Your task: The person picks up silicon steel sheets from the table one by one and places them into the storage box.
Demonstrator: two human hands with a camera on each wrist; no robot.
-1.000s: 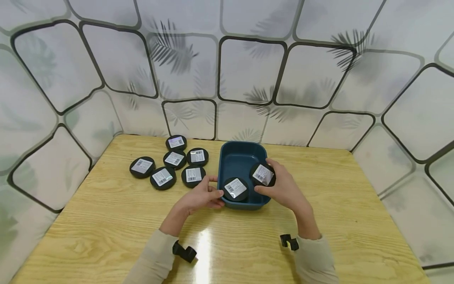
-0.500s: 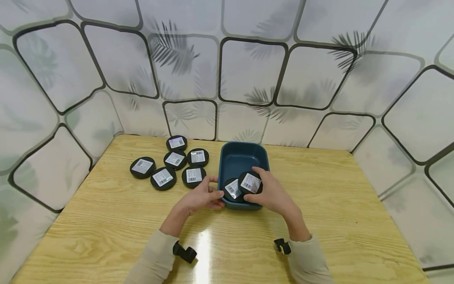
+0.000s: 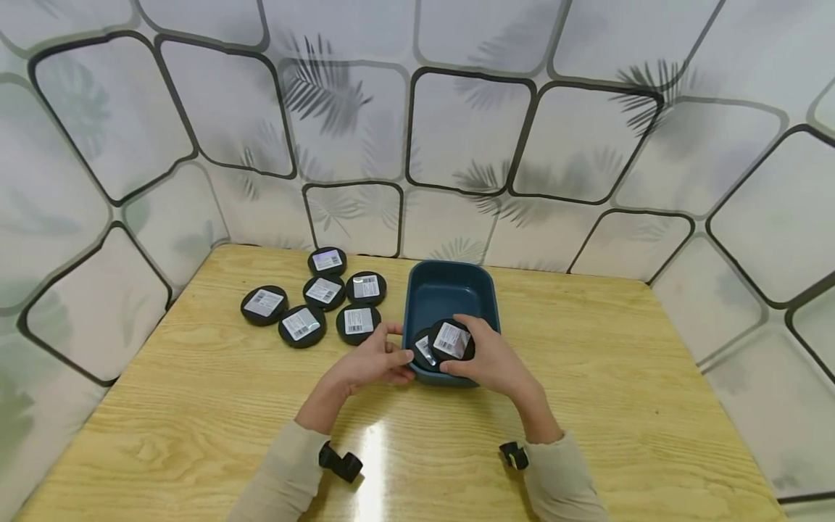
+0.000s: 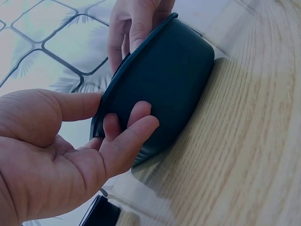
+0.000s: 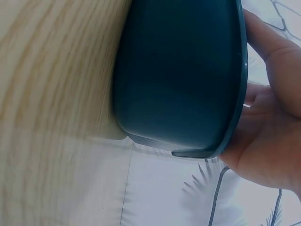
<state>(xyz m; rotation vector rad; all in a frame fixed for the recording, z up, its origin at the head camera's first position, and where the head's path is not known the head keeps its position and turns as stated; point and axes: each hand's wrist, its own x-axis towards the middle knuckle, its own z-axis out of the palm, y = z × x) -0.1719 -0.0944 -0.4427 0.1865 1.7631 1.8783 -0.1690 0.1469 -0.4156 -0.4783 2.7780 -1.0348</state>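
A dark blue plastic bin (image 3: 450, 293) stands on the wooden table. My right hand (image 3: 492, 359) reaches over its right rim, holding a round black disc (image 3: 452, 341) with a white barcode label between thumb and fingers. That disc partly covers a second black disc (image 3: 424, 351) lying in the bin's near left corner. On the bin's left side, my left hand (image 3: 375, 357) grips the rim. In the left wrist view its thumb is at the rim and its fingers lie along the outer wall. The bin's wall (image 5: 183, 75) hides the discs from the right wrist view.
Several labelled black discs lie in a loose group left of the bin, among them a nearby disc (image 3: 358, 323) and a far disc (image 3: 327, 261). A patterned wall (image 3: 470, 130) rises behind the table (image 3: 607, 362).
My right hand has carried its disc leftward inside the bin, from the right side to over the other disc. The left hand has kept its place on the rim.
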